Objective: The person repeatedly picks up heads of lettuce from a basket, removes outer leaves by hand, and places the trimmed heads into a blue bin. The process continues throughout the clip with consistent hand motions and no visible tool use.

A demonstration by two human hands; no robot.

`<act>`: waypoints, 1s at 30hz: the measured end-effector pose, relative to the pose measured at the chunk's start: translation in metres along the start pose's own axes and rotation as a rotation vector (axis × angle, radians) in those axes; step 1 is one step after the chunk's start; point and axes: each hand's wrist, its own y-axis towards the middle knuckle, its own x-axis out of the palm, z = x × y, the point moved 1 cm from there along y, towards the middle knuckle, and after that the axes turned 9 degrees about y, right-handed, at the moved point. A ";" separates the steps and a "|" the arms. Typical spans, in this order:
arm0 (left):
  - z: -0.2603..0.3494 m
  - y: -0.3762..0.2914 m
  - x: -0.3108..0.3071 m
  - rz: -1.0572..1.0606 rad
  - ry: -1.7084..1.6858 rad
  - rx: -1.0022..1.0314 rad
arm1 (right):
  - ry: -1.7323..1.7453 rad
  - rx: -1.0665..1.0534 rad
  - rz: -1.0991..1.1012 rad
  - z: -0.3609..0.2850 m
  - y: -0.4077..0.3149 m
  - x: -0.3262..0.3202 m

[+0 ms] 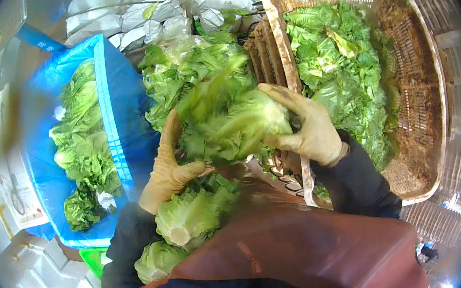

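Between my two gloved hands is a leafy green lettuce head [234,126], its leaves blurred by motion. My right hand [308,122] grips it around the pale stem end, thumb below and fingers above. My left hand [170,165] cups the leafy end, with thumb and fingers spread around its left side. Just below my left hand rests another lettuce head [198,213], cut stem facing me. A further lettuce head [158,258] lies below that one, against the brown apron [295,240]. More lettuce [194,65] is heaped beyond my hands, partly under clear plastic.
On the left stands a container lined with blue plastic [130,113], holding lettuce heads [83,137]. A dirt-stained plastic crate [417,88] with loose lettuce leaves [335,60] stands on the right. White bundles [126,15] lie at the back. Foam boxes [42,273] sit at lower left.
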 end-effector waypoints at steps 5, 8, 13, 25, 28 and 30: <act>0.020 0.000 -0.009 0.071 0.278 0.341 | -0.022 -0.210 -0.101 -0.007 -0.003 0.014; 0.028 0.010 -0.006 -0.059 0.225 0.369 | 0.258 -0.168 -0.368 -0.012 0.000 0.051; 0.007 -0.069 0.001 -0.438 -1.047 -0.488 | 0.358 0.026 -0.657 -0.067 0.036 0.072; 0.010 -0.079 -0.269 -0.215 0.972 0.154 | 0.869 0.383 -0.195 -0.076 0.025 0.179; -0.106 -0.012 -0.283 0.060 1.273 -0.287 | 0.947 0.447 -0.155 -0.061 0.003 0.203; -0.126 0.005 -0.259 0.367 1.131 -0.453 | 1.139 0.410 -0.005 -0.050 -0.009 0.210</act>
